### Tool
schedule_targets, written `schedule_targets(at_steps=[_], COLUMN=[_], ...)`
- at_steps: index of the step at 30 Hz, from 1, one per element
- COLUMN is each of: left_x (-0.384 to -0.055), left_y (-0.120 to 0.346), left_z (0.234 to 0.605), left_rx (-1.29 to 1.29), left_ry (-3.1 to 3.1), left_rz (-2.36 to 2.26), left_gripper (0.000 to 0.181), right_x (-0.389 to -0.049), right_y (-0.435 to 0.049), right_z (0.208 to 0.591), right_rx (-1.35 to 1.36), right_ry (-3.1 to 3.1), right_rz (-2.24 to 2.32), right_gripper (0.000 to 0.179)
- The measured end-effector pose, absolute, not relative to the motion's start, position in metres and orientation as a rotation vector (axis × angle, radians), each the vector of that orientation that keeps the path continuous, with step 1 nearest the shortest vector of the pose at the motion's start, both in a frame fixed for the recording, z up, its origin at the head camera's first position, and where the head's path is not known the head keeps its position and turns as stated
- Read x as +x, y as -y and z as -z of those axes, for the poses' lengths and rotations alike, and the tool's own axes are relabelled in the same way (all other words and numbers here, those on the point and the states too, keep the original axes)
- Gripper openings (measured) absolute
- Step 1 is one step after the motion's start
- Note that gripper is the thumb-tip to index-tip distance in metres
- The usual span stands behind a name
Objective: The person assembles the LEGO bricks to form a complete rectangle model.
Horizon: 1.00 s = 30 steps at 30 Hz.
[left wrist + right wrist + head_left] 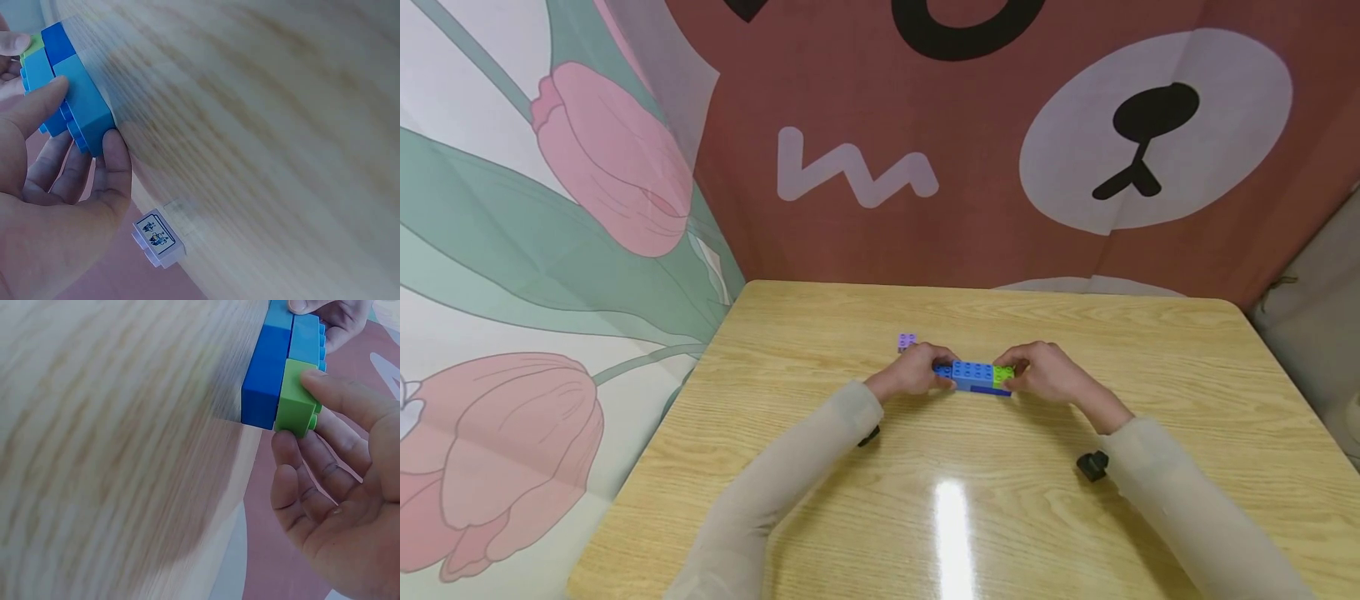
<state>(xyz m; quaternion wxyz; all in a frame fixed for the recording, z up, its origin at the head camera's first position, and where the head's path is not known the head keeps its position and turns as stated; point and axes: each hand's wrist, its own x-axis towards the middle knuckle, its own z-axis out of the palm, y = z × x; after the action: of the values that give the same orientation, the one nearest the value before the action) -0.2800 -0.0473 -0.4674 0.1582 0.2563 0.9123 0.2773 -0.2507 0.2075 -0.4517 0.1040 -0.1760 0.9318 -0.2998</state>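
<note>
Pale sleeves (797,467) are hanging over the near side of the table (820,333), black gear (1092,465) showing at each cuff. Past them, our left hand (917,369) is pinching the left end of the stack (981,382), thumb in front and fingers behind. Our right hand (1047,369) is holding the green block (1003,375), thumb and fingertips narrowed on it. We are seeing the stack nearer the table's far edge than its near one. A blue block (973,371) and the green one are forming its upper row, above a light-blue block (92,109) and a dark-blue block (261,394).

A thin dark seam is showing between the rows, and we are not able to tell whether every stud is fully seated. We are judging that pressing harder at the green end than at the left could tip the stack or lift the blue block. Our left thumb is sitting close to the seam, so squeezing unevenly there might part the rows.

Just beyond our left hand, towards the far edge, a purple block (907,340) is lying apart; the hand is partly blocking the way to it. Behind the far edge a bear cloth (970,167) is hanging.
</note>
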Motion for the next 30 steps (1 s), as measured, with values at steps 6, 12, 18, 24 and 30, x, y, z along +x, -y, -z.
schedule_targets(at_steps=[6, 12, 18, 24, 30], left_x=[-0.2791, -0.2792, -0.2796, -0.2791, -0.2797], left_y=[0.0471, 0.0467, 0.0462, 0.0463, 0.0474], left_z=[0.4680, 0.4688, 0.4679, 0.4662, 0.4658], left_rx=[0.735, 0.751, 0.759, 0.763, 0.762], left_ry=[-2.614, -2.633, -2.645, -2.638, -2.614], left_rz=[-0.783, -0.753, -0.724, -0.715, -0.740], left_gripper=[0.038, 0.039, 0.040, 0.043, 0.043], right_x=[-0.2510, -0.2499, -0.2496, -0.2498, -0.2505], right_y=[-0.2084, -0.2098, -0.2089, -0.2087, -0.2088], right_z=[0.4531, 0.4557, 0.4557, 0.4565, 0.4571], right_rx=[-0.507, -0.496, -0.503, -0.525, -0.522], right_ry=[-2.740, -2.730, -2.726, -2.727, -2.721], right_rz=[0.867, 0.880, 0.889, 0.875, 0.869], right_gripper=[0.032, 0.036, 0.038, 0.037, 0.036])
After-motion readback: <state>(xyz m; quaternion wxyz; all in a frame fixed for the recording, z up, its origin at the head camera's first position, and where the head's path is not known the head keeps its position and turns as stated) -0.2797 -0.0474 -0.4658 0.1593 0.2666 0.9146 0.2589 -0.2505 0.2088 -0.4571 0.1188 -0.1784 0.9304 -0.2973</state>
